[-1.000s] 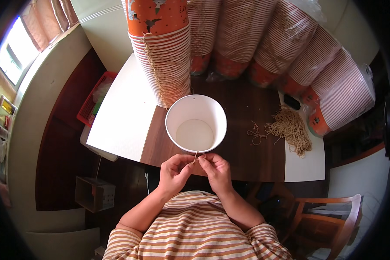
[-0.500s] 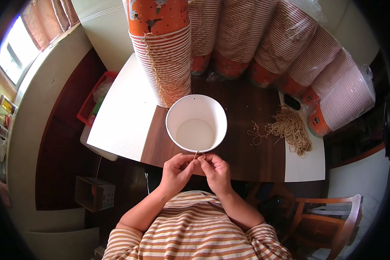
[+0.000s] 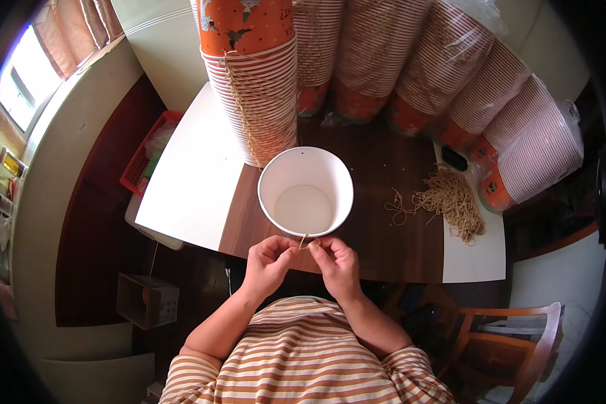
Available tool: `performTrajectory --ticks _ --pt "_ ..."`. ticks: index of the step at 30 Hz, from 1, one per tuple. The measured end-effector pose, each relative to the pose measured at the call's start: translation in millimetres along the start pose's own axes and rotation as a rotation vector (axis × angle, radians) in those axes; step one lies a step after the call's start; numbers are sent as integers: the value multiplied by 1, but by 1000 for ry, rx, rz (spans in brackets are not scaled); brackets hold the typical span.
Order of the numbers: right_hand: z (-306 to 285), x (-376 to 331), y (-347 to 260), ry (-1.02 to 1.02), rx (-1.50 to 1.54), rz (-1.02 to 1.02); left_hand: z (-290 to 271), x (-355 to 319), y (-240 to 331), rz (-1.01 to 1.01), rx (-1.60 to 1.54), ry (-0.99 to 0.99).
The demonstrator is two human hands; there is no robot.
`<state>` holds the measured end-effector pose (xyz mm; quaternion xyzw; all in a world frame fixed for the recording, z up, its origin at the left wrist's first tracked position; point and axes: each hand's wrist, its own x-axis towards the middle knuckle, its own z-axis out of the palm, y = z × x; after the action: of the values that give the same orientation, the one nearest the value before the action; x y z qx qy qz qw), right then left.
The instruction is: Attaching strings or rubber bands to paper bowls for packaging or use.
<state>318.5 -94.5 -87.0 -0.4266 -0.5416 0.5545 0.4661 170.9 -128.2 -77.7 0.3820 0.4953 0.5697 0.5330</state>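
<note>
The desk (image 3: 394,252), brown through the middle and white at both ends, spreads ahead and to either side of the left grip (image 3: 265,264) and the right grip (image 3: 339,268). Beyond both, toward the right, stands a row of wrapped stacks (image 3: 444,64), pale rims over orange bases in clear plastic. Ahead and a little left of the left grip rises a tall stack (image 3: 256,91) of nested orange buckets, cords hanging down its side. A wooden chair (image 3: 512,310) is behind the right grip, out to its right. Left of the left grip, off the desk, are a red basket (image 3: 132,170) and, nearer, an open box (image 3: 161,303). The white bucket (image 3: 304,170) sits just ahead of both grips, its mouth tipped toward them. To the right of the right grip lies a tangled cord pile (image 3: 454,205), with a small dark object (image 3: 454,158) just past it. Smallest is the cord strand (image 3: 304,242), running from the bucket's near rim down between the grips; each is narrowed to a pinch of thumb and fingers on it, tips nearly meeting.
</note>
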Motion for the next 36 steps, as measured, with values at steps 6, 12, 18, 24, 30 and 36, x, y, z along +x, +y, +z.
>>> performTrajectory --ticks 6,12,18,24,30,36 --pt "-1 0 -3 -3 -2 12 -1 -1 2 -46 -31 -2" --pt "-2 1 3 1 6 25 -1 -3 -3 -31 60 5" --pt "0 2 5 45 -26 -16 1 -5 -3 25 58 20" --pt "11 0 8 195 -194 -207 3 -8 -9 42 106 10" --pt "9 6 31 165 -63 -148 2 -17 -20 -107 19 69" --pt "-5 -1 29 -69 62 19 -4 -26 -47 -143 -62 46"
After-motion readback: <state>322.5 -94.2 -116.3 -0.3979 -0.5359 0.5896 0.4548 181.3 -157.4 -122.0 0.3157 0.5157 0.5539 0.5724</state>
